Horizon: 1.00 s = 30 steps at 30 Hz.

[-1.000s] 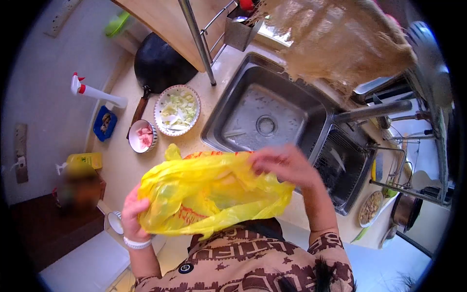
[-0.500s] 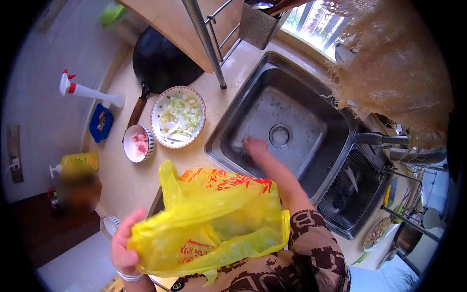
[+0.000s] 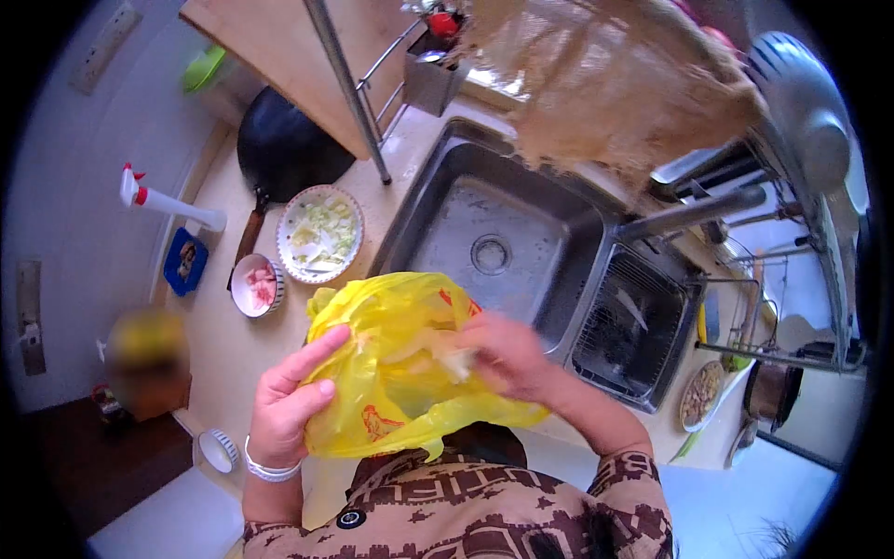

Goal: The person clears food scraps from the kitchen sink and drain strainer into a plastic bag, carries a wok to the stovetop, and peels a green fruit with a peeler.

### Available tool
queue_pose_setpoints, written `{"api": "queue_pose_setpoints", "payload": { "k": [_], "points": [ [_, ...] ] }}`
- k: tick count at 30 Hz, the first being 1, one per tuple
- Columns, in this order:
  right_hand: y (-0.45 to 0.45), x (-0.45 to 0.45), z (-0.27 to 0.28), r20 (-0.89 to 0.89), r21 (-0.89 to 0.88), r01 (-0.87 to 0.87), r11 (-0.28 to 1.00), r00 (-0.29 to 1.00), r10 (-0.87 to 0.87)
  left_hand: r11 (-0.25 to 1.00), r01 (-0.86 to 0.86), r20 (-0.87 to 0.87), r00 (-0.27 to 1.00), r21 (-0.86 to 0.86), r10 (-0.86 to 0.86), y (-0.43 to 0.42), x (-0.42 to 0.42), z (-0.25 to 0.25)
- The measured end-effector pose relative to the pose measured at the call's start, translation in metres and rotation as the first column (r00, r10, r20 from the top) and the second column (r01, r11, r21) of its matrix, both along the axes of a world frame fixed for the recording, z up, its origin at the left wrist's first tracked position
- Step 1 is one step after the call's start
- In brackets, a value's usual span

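Head view: the left hand [image 3: 287, 408] clasps the yellow bag [image 3: 358, 405] between closed fingers, near-left of the sink [image 3: 447, 233]; the right hand [image 3: 510, 356] blurs, fingers curled, hold unclear. Best keep the bag spread.

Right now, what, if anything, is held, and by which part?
The left hand grips the yellow plastic bag by its left side. The right hand is blurred at the bag's mouth; whether it holds the pale scrap can't be told.
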State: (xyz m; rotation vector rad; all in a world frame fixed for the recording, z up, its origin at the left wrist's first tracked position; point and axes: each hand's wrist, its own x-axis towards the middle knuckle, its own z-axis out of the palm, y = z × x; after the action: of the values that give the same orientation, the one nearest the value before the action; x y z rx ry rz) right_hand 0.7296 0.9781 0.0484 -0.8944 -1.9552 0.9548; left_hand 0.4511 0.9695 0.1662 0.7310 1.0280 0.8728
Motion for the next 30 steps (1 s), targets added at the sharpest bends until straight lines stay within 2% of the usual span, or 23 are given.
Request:
{"api": "queue_pose_setpoints", "payload": {
  "k": [1,3,4,5,6,7,8,9,10,12,13,15,17,18,19,20,22,23,25,26,28,29,30],
  "points": [
    [-0.006,-0.014,0.006,0.007,0.005,0.017,1.0,1.0,-0.017,0.999,-0.032,0.043,0.999,0.01,0.032,-0.001,0.003,0.002],
    [-0.014,-0.03,0.016,0.387,-0.053,0.021,0.998,0.922,0.001,0.996,-0.088,0.04,0.995,0.024,0.087,-0.005,0.004,0.006],
    [-0.014,-0.023,0.015,0.389,-0.052,0.039,0.998,0.921,-0.016,0.997,-0.069,0.042,0.997,0.025,0.068,-0.006,-0.001,0.007],
    [-0.013,-0.008,0.011,0.284,-0.153,0.197,0.968,0.947,-0.148,0.994,-0.095,-0.011,0.995,0.063,0.096,-0.009,-0.007,0.006],
    [-0.013,0.012,0.005,0.19,-0.268,0.334,0.904,0.938,-0.29,0.988,-0.12,-0.061,0.99,0.098,0.126,-0.012,-0.013,0.003],
    [-0.013,0.038,-0.009,0.165,-0.235,0.516,0.823,0.856,-0.49,0.982,-0.17,-0.074,0.982,0.084,0.176,-0.016,-0.019,-0.001],
    [-0.013,0.069,-0.028,0.134,-0.208,0.678,0.705,0.734,-0.666,0.985,-0.155,-0.071,0.985,0.075,0.16,-0.018,-0.023,-0.003],
    [-0.007,0.103,-0.045,0.107,-0.279,0.81,0.516,0.56,-0.821,0.98,-0.179,-0.047,0.982,0.083,0.183,-0.021,-0.028,-0.004],
    [-0.004,0.133,-0.049,0.135,-0.343,0.871,0.353,0.418,-0.899,0.973,-0.211,-0.027,0.976,0.091,0.215,-0.025,-0.034,-0.006],
    [-0.009,0.189,-0.095,0.129,-0.503,0.832,0.233,0.339,-0.932,0.971,-0.216,0.004,0.976,0.104,0.216,-0.031,-0.046,-0.011],
    [-0.002,0.186,-0.106,0.135,-0.508,0.827,0.243,0.355,-0.925,0.971,-0.212,0.028,0.977,0.107,0.21,-0.034,-0.05,-0.011],
    [0.01,0.164,-0.128,0.02,-0.608,0.704,0.368,0.476,-0.879,0.971,-0.215,0.071,0.975,0.104,0.209,-0.039,-0.057,-0.017],
    [0.024,0.143,-0.209,0.096,-0.561,0.668,0.488,0.638,-0.764,0.96,-0.266,0.066,0.963,0.085,0.261,-0.039,-0.051,-0.016],
    [0.03,0.133,-0.253,0.247,-0.587,0.689,0.426,0.653,-0.715,0.951,-0.299,0.064,0.953,0.073,0.295,-0.038,-0.048,-0.015],
    [0.035,0.124,-0.303,0.396,-0.603,0.748,0.278,0.583,-0.709,0.947,-0.311,0.084,0.949,0.079,0.305,-0.039,-0.047,-0.016],
    [0.042,0.114,-0.321,0.393,-0.611,0.737,0.29,0.6,-0.697,0.941,-0.328,0.075,0.944,0.079,0.322,-0.04,-0.048,-0.017],
    [0.054,0.099,-0.348,0.633,-0.455,0.763,0.459,0.639,-0.436,0.961,-0.259,0.118,0.962,0.099,0.247,-0.042,-0.051,-0.019],
    [0.057,0.094,-0.36,0.632,-0.46,0.754,0.469,0.649,-0.424,0.957,-0.273,0.113,0.958,0.097,0.262,-0.043,-0.049,-0.019],
    [0.058,0.084,-0.376,0.708,-0.18,0.608,0.773,0.626,-0.328,0.954,-0.281,0.169,0.95,0.102,0.261,-0.046,-0.043,-0.019],
    [0.06,0.081,-0.383,0.705,-0.186,0.602,0.777,0.632,-0.321,0.953,-0.287,0.163,0.949,0.1,0.268,-0.047,-0.044,-0.021],
    [0.065,0.073,-0.382,0.711,-0.349,0.341,0.873,0.703,0.01,0.949,-0.285,0.187,0.948,0.131,0.259,-0.05,-0.047,-0.024],
    [0.069,0.071,-0.388,0.71,-0.355,0.336,0.872,0.704,0.018,0.949,-0.29,0.184,0.947,0.125,0.265,-0.051,-0.05,-0.026],
    [0.077,0.069,-0.395,0.617,-0.402,0.417,0.815,0.781,-0.096,0.949,-0.288,0.194,0.946,0.128,0.261,-0.052,-0.053,-0.029]
  ]
}}
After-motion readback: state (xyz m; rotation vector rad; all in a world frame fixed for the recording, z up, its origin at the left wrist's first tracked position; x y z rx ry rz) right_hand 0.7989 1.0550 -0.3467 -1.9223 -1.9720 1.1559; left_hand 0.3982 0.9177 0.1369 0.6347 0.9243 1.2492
